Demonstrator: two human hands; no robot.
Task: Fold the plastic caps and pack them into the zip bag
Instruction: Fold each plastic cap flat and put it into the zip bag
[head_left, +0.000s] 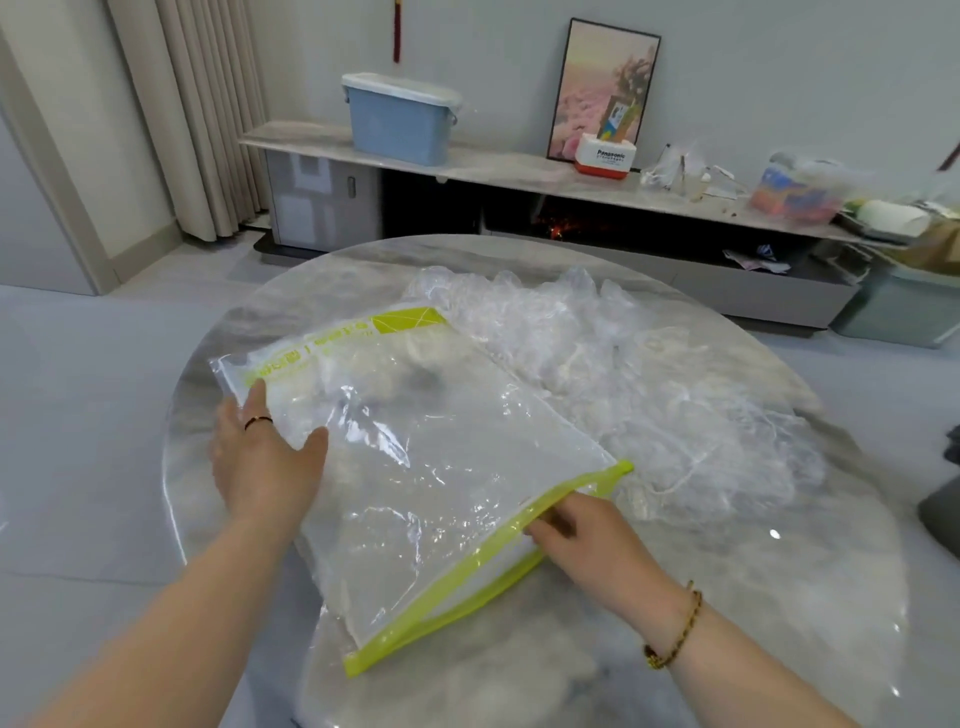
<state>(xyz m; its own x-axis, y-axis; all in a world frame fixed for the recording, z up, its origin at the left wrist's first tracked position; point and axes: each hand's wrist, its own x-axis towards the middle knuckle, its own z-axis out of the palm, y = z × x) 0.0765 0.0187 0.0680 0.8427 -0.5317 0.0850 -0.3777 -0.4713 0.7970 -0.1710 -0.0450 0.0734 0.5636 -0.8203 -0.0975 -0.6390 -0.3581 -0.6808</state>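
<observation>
Zip bag (426, 467) lies flat mid-table, left hand (265, 457) spread open pinning its far-left side, right hand (582, 535) fingers pinching the green zipper edge (483, 561), flimsy slippery plastic caps (613, 364) heaped far right, so I'd grab those by the bunch.

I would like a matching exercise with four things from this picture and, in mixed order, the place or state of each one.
Things:
1. clear zip bag with lime-green edge
2. heap of crumpled clear plastic caps
3. left hand
4. right hand

Places or states:
A. at the green zip edge
B. flat on the bag's far part
C. lying on the round marble table
D. behind the bag, loose

Pairs: 1-C, 2-D, 3-B, 4-A
</observation>
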